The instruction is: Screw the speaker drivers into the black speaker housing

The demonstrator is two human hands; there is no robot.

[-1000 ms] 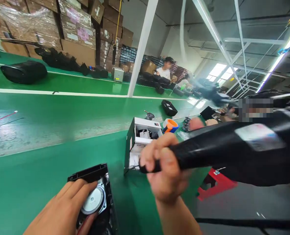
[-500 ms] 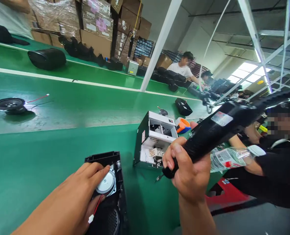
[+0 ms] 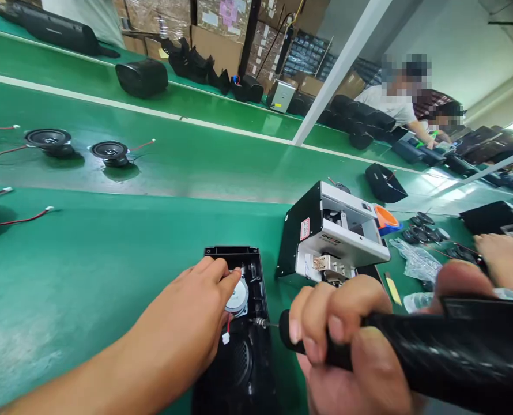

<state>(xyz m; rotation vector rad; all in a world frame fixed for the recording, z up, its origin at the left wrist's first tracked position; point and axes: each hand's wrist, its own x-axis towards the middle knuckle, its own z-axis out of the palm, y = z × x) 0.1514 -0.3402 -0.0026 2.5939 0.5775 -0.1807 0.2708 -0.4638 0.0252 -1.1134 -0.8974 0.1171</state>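
My left hand (image 3: 196, 305) is closed over a round silver-backed speaker (image 3: 238, 297), pressing it down inside a black plastic housing (image 3: 256, 369). A short red wire with a white connector (image 3: 226, 338) sticks out beneath that hand. In my right hand (image 3: 347, 340) is a black electric screwdriver (image 3: 455, 351), fingers wrapped round its front. Its bit (image 3: 263, 323) points left over the housing, close to the speaker's right edge; whether it touches anything I cannot tell.
A screw feeder machine (image 3: 338, 236) stands behind the housing, with an orange and blue tape roll (image 3: 386, 219) beside it. Loose speakers (image 3: 109, 151) lie on the green bench at left. A co-worker's hand (image 3: 498, 253) shows at right, near a plastic bag (image 3: 414, 259).
The screwdriver has swung down from a raised tilt to nearly level, its bit now over the housing. My left hand stays on the speaker. The camera view has turned left.
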